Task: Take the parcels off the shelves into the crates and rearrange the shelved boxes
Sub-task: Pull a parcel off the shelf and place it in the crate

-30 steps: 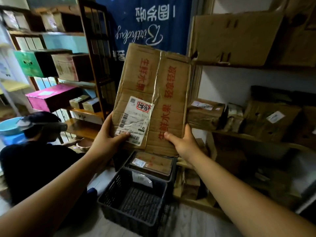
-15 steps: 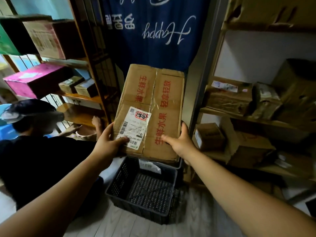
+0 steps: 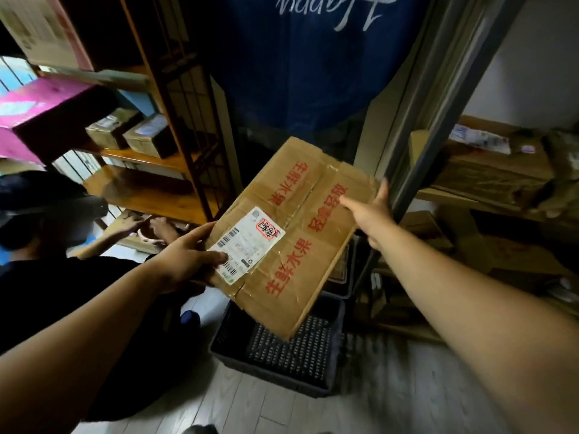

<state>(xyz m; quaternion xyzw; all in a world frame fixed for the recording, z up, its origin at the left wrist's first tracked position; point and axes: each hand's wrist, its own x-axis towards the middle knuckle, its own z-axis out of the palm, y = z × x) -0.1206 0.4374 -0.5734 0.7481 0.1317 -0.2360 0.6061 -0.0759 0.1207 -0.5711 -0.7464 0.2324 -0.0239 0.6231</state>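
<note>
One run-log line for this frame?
left hand: grips cardboard parcel | right hand: open, at its edge | parcel tilted above black crate

Crate (image 3: 275, 368) floor mostly hidden under the tilted box (image 3: 291, 233). Left hand (image 3: 185, 258) fingers under the box are out of sight. Shipping label (image 3: 247, 245) text too small to read; pink box (image 3: 40, 120) cut off at the left edge.

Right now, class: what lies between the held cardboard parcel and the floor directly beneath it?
In the head view, a dark plastic crate sits under the cardboard parcel; its visible mesh bottom looks bare.
</note>
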